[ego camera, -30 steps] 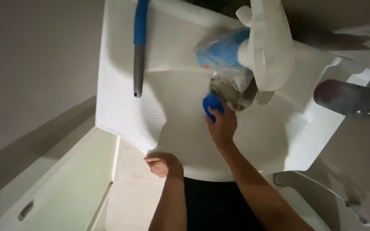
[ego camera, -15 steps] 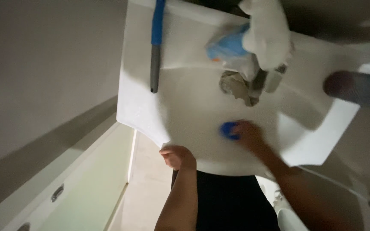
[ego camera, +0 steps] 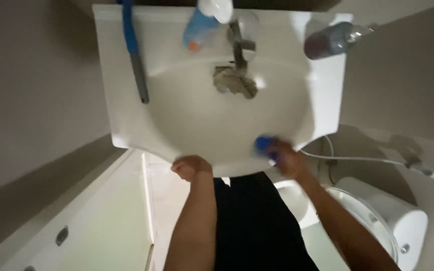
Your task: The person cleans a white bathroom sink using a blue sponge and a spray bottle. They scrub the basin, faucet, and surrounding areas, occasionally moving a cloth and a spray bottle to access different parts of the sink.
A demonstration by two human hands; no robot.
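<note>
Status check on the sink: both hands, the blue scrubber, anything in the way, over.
Left hand fisted on the sink front rim, holding nothing visible. Right hand presses blue scrubber at the near right rim. Nothing blocking it.

Only packaging I can spot is around the faucet (ego camera: 240, 47): a blue bottle (ego camera: 200, 27) with a white cap just left of it, and a dark, greyish pump bottle (ego camera: 333, 41) lying well off to its right.

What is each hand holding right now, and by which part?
The right hand grips a small blue thing; which part is blurred. The left hand rests on the sink rim.
</note>
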